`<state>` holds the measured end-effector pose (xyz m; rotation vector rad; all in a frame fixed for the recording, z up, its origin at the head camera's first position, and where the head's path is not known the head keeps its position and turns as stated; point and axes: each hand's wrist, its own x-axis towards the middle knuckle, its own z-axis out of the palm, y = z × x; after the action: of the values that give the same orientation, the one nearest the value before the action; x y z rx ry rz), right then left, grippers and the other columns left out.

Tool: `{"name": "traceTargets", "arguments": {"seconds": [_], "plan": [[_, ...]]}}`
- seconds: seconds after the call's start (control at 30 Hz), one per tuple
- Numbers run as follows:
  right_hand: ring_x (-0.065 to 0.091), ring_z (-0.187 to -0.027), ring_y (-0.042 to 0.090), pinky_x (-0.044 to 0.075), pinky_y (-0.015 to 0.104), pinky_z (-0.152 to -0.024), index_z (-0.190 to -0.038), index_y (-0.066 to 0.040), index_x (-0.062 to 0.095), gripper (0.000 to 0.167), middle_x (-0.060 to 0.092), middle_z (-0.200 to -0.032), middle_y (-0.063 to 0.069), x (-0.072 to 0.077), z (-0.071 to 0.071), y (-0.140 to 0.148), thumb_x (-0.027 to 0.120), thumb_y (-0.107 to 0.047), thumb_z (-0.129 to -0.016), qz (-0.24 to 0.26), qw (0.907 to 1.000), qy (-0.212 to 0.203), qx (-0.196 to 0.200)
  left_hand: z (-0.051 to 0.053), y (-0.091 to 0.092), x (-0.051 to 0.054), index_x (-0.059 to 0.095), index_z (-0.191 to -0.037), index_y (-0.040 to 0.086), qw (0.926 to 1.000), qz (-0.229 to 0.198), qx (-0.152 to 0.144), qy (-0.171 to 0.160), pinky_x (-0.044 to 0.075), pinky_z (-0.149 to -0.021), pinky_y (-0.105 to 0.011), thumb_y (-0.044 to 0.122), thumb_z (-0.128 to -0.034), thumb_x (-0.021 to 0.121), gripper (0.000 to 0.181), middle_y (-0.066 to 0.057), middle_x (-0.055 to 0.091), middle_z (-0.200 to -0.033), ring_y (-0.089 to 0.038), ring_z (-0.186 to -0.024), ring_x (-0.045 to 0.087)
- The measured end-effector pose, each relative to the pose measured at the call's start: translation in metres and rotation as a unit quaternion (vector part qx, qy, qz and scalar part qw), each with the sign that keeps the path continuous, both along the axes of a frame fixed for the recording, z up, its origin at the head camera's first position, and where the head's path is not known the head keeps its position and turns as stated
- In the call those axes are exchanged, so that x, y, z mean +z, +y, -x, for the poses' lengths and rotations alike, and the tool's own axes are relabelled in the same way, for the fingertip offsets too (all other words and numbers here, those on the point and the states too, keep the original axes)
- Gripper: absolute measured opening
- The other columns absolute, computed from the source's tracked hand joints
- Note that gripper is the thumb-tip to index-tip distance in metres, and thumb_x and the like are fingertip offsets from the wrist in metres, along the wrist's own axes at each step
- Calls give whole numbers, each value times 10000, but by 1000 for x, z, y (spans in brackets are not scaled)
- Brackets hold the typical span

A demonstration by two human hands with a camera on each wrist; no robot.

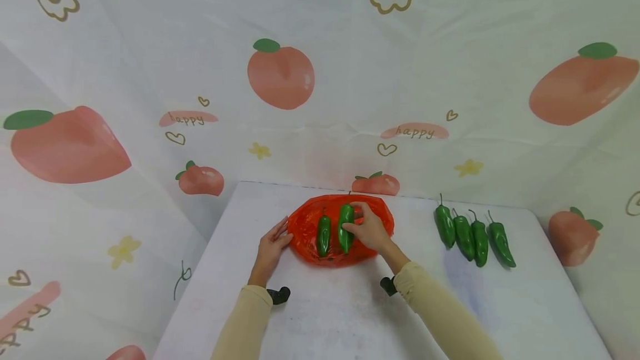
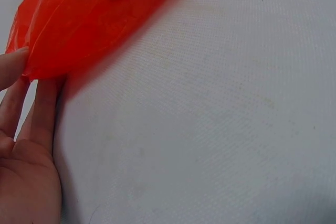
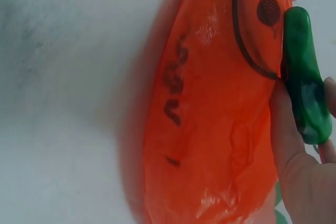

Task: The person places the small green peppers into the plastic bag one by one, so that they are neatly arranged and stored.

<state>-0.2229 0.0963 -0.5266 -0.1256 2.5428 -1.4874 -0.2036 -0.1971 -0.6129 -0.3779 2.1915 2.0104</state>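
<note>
A red plastic bag [image 1: 305, 218] lies spread on the table, one green chili pepper [image 1: 324, 236] resting on it. My right hand [image 1: 371, 230] holds another green pepper [image 1: 345, 228] above the bag, gripped between thumb and fingers. That pepper [image 3: 307, 77] shows close up in the right wrist view, beside the bag's printed side [image 3: 210, 129]. At the bag's left edge is my left hand [image 1: 270, 248]. In the left wrist view, its thumb and fingers [image 2: 46, 108] pinch the rim of the red plastic.
Several green peppers [image 1: 464, 238] lie in a loose row on the right of the white table [image 1: 320, 321]. A fabric backdrop [image 1: 330, 143] printed with fruit and flowers rises behind the table and along both sides. Dark wrist camera mounts [image 1: 279, 295] sit by the cuffs.
</note>
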Motion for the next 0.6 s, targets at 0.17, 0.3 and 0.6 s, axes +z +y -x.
{"name": "traceTargets", "arguments": {"seconds": [0.17, 0.3, 0.6], "plan": [[668, -1082, 296, 651, 414, -835, -1437, -130, 454, 613, 647, -1276, 179, -5, 1, -6, 767, -221, -918, 99, 9999, 1, -14, 0, 0, -1, 548, -1460, 383, 10000, 28, -24, 13, 471, -1140, -392, 223, -985, 673, 517, 18, 565, -1522, -214, -1418, 537], [675, -1049, 283, 652, 398, -816, -1428, -116, 445, 609, 652, -1250, 188, -8, 1, -11, 766, -203, -919, 49, 10000, -9, -30, 0, -1, -2, 541, -1471, 368, 10000, 54, -42, 65, 472, -1139, -393, 219, -990, 667, 519, 10, 563, -1524, -219, -1418, 538], [671, -1066, 298, 638, 406, -850, -1403, -89, 455, 578, 668, -1233, 200, -13, -1, -23, 762, -172, -921, -434, 9990, 134, 15, -2, 0, 0, 524, -1488, 355, 9998, 104, -102, 136, 459, -1155, -412, 218, -999, 653, 524, 5, 549, -1538, -224, -1430, 524]]}}
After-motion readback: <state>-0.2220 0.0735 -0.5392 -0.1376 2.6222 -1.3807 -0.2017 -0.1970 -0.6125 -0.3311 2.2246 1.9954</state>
